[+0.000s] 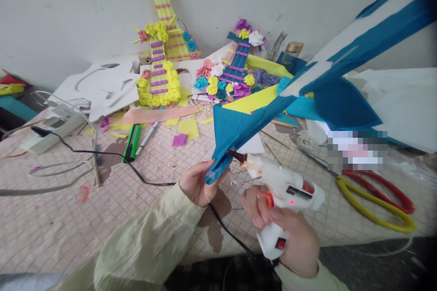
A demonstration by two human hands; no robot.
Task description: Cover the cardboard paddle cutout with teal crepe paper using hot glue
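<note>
The left hand (196,184), at the lower middle of the frame, is clamped on the narrow lower end of the blue piece (235,129), thumb on the near side. The piece widens just above that hand, then runs as a long blue-and-white strip to the upper right corner. The right hand (297,232), lower right of centre, is wrapped round the grip of the white glue gun (276,177), its fingers at the orange trigger; a small red light glows on the gun's body. The dark nozzle (238,156) points left at the blue piece near the left hand; whether it touches or stops just short is hard to tell from this angle. On the surface (68,223), scissors (342,185) with red and yellow handles lie at the right of the frame. Left of centre, a green cutter (134,138) lies beside a white marker (146,138), with a purple scrap (179,140) to their right. A power strip (58,122) sits at the left. At the upper middle stand a yellow guitar (159,72) and a blue guitar (238,59), both trimmed with paper flowers.
</note>
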